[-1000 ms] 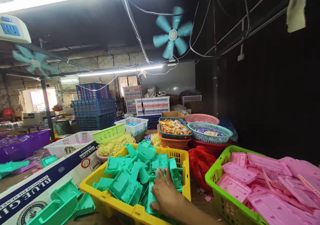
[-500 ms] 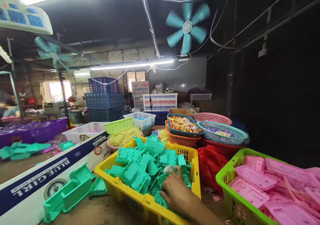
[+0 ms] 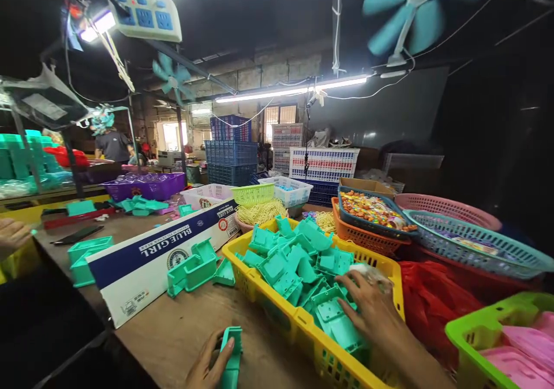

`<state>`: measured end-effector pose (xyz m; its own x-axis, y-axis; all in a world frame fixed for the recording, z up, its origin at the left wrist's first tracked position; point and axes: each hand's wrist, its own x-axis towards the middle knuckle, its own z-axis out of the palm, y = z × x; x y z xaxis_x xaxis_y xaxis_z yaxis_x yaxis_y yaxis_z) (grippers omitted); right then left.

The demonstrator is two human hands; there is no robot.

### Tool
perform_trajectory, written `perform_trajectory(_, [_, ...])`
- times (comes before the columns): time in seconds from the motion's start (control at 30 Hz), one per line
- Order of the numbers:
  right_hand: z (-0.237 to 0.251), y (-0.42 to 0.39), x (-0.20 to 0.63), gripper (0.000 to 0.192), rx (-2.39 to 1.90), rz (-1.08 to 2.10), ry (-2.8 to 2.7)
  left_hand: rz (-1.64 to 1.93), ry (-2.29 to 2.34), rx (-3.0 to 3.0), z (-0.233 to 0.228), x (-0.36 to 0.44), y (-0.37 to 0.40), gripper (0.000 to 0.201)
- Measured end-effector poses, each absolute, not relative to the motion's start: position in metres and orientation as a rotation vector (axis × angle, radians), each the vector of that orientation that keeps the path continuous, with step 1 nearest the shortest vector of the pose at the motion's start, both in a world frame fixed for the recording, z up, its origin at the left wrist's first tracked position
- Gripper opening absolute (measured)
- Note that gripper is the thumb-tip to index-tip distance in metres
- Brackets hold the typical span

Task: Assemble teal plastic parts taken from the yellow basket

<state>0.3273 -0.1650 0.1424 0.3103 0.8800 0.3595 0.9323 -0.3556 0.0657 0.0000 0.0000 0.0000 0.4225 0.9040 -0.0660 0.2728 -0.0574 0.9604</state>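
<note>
right hand (image 3: 367,305): inside the yellow basket (image 3: 303,334), fingers spread over the heap of teal parts (image 3: 303,262), resting on them, closed on none
left hand (image 3: 212,360): low over the worktop (image 3: 173,337), left of the basket, fingers clamped on a teal part (image 3: 231,357) standing upright
further left: blue girl box (image 3: 164,253), loose teal tray (image 3: 190,268) against it
right of right hand: red bag (image 3: 433,302), green basket (image 3: 489,331)

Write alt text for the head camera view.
A person's right hand reaches into a yellow basket heaped with teal plastic parts, while the left hand holds one teal part upright on the wooden table. Baskets and crates crowd the workshop behind.
</note>
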Motion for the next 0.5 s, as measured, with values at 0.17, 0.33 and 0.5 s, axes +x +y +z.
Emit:
perform_trajectory(0.17, [0.131, -0.159, 0.335, 0.029, -2.406, -0.546, -1.744, 0.769, 0.988, 1.504, 0.000, -0.011, -0.009, 0.097])
perform_trajectory(0.33, [0.138, -0.146, 0.332, 0.015, -2.393, -0.508, -1.810, 0.644, 0.732, 1.559, 0.009, -0.036, -0.011, 0.127])
perform_trajectory(0.5, [0.149, -0.112, 0.312, 0.044, -2.250, -0.399, -2.013, 0.587, 0.660, 1.719, -0.004, -0.033, -0.005, 0.146])
